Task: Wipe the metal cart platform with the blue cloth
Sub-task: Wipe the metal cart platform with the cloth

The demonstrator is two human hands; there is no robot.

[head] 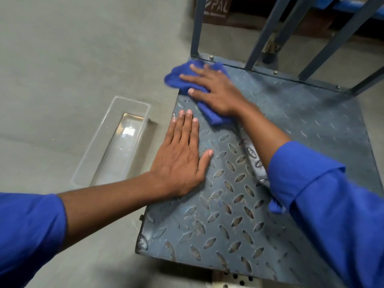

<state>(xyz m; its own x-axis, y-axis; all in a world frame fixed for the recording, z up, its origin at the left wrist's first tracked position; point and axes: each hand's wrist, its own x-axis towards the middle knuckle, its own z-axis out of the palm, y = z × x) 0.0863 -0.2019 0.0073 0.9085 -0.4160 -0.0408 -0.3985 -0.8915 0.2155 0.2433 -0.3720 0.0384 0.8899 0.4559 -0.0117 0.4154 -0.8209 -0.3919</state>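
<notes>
The metal cart platform [239, 204] is a grey-blue tread plate with raised diamond marks, filling the centre and right. A crumpled blue cloth [176, 76] lies at its far left corner. My right hand [216, 90] presses flat on the cloth with straight, spread fingers. My left hand [182, 154] rests flat on the platform's left edge, fingers straight, holding nothing. Both arms wear blue sleeves.
The cart's dark metal handle bars [264, 32] rise from the far edge of the platform. A clear plastic tray [116, 142] with water lies on the grey floor just left of the cart. A brown cardboard box [216, 9] stands behind.
</notes>
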